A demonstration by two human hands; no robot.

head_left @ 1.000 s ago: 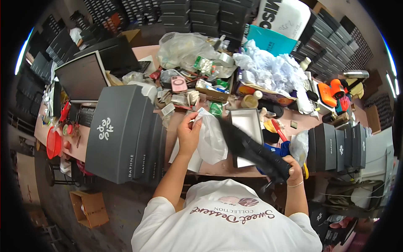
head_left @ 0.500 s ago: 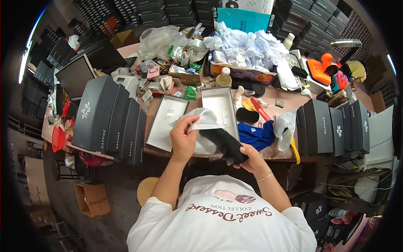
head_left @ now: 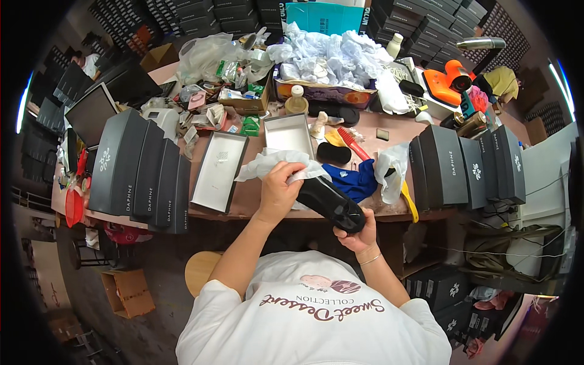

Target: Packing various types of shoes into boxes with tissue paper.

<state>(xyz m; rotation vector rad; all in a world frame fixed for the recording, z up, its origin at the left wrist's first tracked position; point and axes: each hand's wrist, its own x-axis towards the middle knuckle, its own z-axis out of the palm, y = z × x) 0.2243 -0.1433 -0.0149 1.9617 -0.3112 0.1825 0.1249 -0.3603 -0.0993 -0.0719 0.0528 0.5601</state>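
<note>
Two bare hands work over the near edge of a crowded wooden surface (head_left: 389, 131). The right hand (head_left: 360, 231) is closed around one end of a black shoe (head_left: 330, 203), cupping it from beneath, while the left hand (head_left: 278, 190) is clenched on a crumpled sheet of white tissue paper (head_left: 274, 163) and presses it against the shoe's other end. The shoe hangs just in front of the surface's edge, tilted, its glossy upper catching the light.

Judging by its sheen and firm outline, the shoe looks smooth and fairly stiff, light enough for one hand, and possibly slick where polished; the sole end, where the right hand's grip sits, seems the surest place to hold it. The tissue looks thin, soft and easily torn, best gathered in a loose bunch as it is here.

Just beyond the hands lie an open grey shoe box (head_left: 289, 131) and its flat lid (head_left: 219, 171), both pale inside. A blue cloth (head_left: 356, 181) lies beside the shoe, with a red-handled brush (head_left: 353, 142) and a black insole (head_left: 333, 152) behind it. Rows of dark matte shoe boxes stand on edge at the left (head_left: 137, 167) and at the right (head_left: 462, 167). A heap of white crumpled paper (head_left: 331, 55) fills a carton at the far side.
</note>
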